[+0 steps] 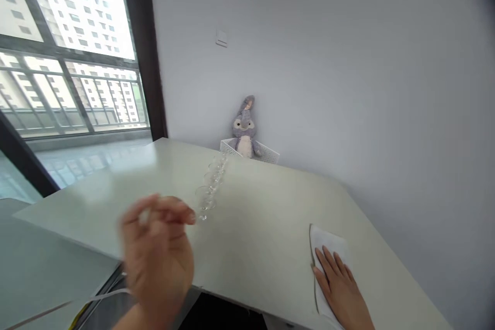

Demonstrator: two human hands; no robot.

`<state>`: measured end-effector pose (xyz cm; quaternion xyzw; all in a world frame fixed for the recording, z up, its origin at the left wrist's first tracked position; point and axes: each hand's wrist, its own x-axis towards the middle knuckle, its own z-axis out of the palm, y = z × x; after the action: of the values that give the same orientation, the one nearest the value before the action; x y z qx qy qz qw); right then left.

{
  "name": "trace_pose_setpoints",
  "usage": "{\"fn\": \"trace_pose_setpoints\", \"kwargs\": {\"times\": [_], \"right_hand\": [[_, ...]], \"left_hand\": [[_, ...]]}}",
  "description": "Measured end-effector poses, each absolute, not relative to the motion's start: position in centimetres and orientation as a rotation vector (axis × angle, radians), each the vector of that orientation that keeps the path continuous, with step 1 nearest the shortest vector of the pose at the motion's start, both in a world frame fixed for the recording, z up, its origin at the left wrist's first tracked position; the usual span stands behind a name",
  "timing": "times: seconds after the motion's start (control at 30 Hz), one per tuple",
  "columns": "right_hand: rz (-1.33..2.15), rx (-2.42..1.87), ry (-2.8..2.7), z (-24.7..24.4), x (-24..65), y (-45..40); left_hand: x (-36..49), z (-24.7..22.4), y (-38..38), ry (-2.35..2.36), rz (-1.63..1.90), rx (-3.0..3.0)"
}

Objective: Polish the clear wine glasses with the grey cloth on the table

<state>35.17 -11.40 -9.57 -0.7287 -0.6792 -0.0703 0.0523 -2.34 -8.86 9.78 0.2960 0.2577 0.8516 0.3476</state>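
My left hand [158, 252] is raised over the front edge of the pale table [263, 216], blurred by motion, its fingers curled. Whether it holds anything small cannot be made out. Just beyond its fingertips, a row of clear, rounded transparent pieces [212, 185] runs back across the tabletop. On the right, my right hand [340, 286] lies flat with its fingers spread on a folded white cloth [327, 245], whose left edge is dark.
A grey plush toy [244, 129] sits in a white perforated basket [270, 154] at the table's back edge, against the wall. A dark-framed window stands at the left. Below the front edge are a pale cable and dark objects.
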Motion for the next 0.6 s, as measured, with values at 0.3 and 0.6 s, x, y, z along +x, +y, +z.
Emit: {"fn": "trace_pose_setpoints", "kwargs": {"times": [0.3, 0.6], "right_hand": [[0.036, -1.803, -2.267, -7.6, 27.9, -6.2], [0.225, -1.235, -2.702, -5.5, 19.0, 2.7]], "left_hand": [[-3.6, -1.5, -2.3, 0.945, 1.414, 0.061], [-3.2, -2.0, 0.0, 0.785, 1.35, 0.166]]}}
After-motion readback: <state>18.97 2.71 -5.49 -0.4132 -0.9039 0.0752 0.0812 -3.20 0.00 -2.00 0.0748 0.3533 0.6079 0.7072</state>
